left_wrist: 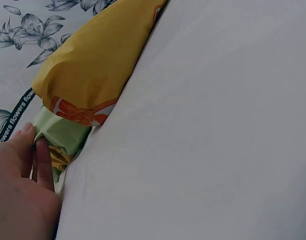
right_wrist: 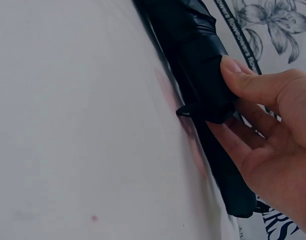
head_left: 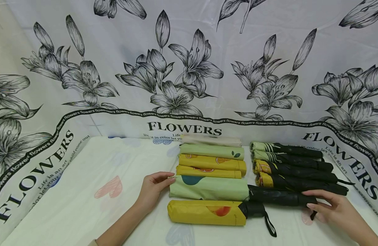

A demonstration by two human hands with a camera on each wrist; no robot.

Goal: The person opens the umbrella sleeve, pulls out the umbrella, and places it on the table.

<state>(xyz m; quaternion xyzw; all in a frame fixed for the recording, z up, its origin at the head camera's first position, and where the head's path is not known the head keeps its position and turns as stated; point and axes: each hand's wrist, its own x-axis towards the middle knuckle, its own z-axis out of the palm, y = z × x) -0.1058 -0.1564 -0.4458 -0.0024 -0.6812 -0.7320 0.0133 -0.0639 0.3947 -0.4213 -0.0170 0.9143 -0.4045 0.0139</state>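
Note:
In the head view a folded black umbrella lies partly out of a light green sleeve with a dark green patch. My right hand holds the umbrella's handle end, thumb on one side and fingers on the other; a small strap hangs there in the right wrist view. At the opposite end, my left hand pinches the corner of the green sleeve, which the left wrist view shows as a green fold between thumb and fingers. Nearer me lies a yellow-sleeved umbrella, its black handle and strap sticking out.
Behind the green sleeve lie two yellow sleeves with orange prints, a green sleeve and a pale one. Several folded black umbrellas lie in a row at right. A flower-printed cloth hangs behind the white table cover.

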